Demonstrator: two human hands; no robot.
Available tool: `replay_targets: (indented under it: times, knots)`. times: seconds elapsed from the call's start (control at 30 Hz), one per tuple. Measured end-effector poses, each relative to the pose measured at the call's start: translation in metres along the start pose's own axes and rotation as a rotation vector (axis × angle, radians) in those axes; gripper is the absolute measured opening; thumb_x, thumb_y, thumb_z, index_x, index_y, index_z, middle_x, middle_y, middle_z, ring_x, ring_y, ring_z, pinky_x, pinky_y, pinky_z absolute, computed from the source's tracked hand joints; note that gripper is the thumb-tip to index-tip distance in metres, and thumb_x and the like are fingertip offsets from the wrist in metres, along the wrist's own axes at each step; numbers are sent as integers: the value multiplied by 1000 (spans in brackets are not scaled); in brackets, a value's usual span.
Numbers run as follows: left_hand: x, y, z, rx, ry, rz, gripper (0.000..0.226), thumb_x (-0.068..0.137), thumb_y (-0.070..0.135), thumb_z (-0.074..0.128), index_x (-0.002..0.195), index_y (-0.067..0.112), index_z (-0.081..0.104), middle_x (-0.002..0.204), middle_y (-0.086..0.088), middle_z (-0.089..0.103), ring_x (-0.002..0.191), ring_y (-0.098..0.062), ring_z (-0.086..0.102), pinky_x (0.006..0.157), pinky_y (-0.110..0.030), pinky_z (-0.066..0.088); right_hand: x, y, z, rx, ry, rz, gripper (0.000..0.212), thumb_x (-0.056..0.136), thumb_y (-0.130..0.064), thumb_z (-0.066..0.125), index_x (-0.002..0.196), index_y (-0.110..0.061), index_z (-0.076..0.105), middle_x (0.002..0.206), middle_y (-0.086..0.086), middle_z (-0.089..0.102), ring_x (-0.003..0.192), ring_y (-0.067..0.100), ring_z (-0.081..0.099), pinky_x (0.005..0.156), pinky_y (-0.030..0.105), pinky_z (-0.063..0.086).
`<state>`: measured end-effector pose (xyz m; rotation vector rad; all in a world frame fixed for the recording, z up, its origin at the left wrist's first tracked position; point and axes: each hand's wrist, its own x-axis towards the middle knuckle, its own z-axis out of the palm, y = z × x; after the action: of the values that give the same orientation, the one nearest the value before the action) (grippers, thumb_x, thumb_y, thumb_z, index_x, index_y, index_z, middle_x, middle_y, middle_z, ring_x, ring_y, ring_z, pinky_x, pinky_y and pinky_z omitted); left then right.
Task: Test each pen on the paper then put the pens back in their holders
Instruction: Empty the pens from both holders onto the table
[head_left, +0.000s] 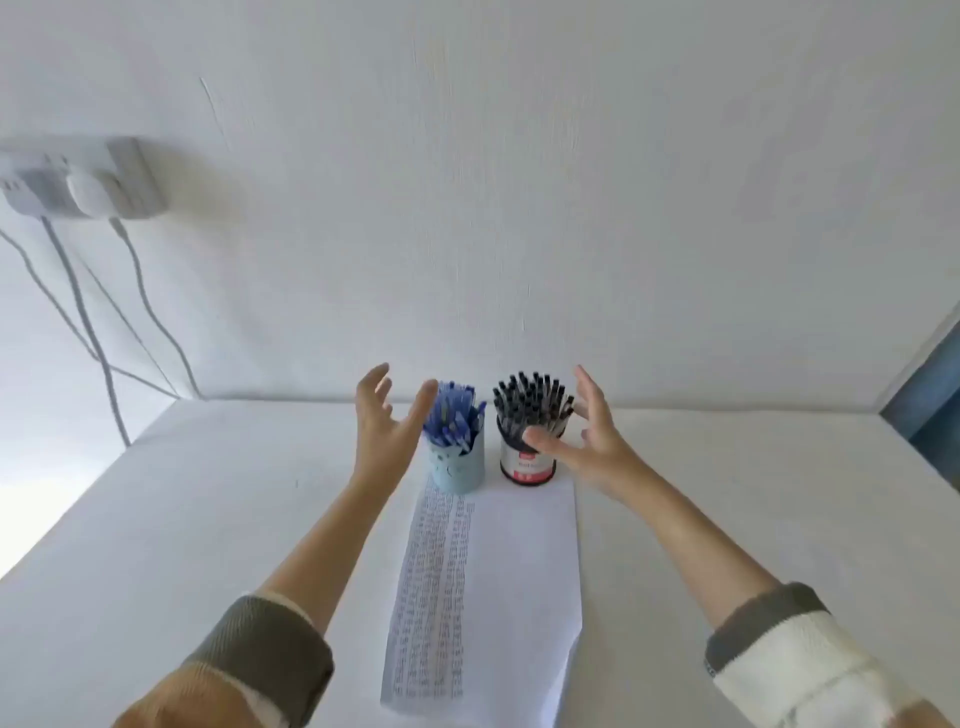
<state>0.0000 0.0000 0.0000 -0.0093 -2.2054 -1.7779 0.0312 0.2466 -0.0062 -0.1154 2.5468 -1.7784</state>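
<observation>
Table (727, 493): right hand (592, 441) partly hides black holder (524, 465) (power strip (78, 179) left).

A white table (208, 519) spreads under and to either side of the left hand's fingers (373, 383) and the right hand's fingers (589, 392), with a white wall (519, 208) just beyond them. High and far left of the left fingers, a white power strip (78, 182) with plugs in it sits on the wall, and grey cables (85, 312) hang from it. Far right of the right fingers, a blue strip (932, 392) shows at the edge.

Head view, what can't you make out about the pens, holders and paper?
Head view:
- Black holder: label print too small, blurred; right hand thumb hides part of rim.
- Paper marks: rows too small to read.
- Blue pens, black pens: lower ends hidden inside light blue holder and black holder.
</observation>
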Motion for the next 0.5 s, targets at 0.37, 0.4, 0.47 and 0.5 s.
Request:
replay_targets:
  times: [0.37, 0.4, 0.47, 0.5]
  knots:
    - [-45, -92, 29, 59, -195, -160, 99, 74, 25, 84, 149, 22, 18, 151, 4, 30, 138, -7, 34, 113, -34, 36, 33, 59, 52, 102, 204, 76, 105, 68, -17, 90, 147, -16, 21, 134, -9, 50, 123, 6, 50, 93, 5, 40]
    - [-45, -95, 30, 109, -196, -142, 94, 77, 22, 81, 149, 21, 21, 149, 4, 34, 135, -6, 38, 111, -34, 40, 36, 60, 52, 82, 209, 78, 94, 68, -16, 90, 141, -15, 30, 126, -10, 53, 117, 7, 53, 88, 2, 40]
    - [-46, -100, 32, 215, -170, -106, 85, 83, 21, 75, 150, 21, 23, 147, 3, 38, 129, -5, 43, 106, -31, 43, 38, 61, 49, 52, 227, 63, 77, 67, -18, 90, 127, -19, 42, 115, -12, 59, 106, 1, 57, 77, -2, 38]
    - [-47, -100, 33, 251, -157, -92, 84, 85, 21, 72, 151, 21, 22, 146, 2, 38, 126, -3, 42, 102, -27, 43, 37, 61, 47, 38, 232, 49, 72, 66, -18, 90, 123, -21, 45, 113, -13, 60, 102, -6, 57, 75, -2, 38]
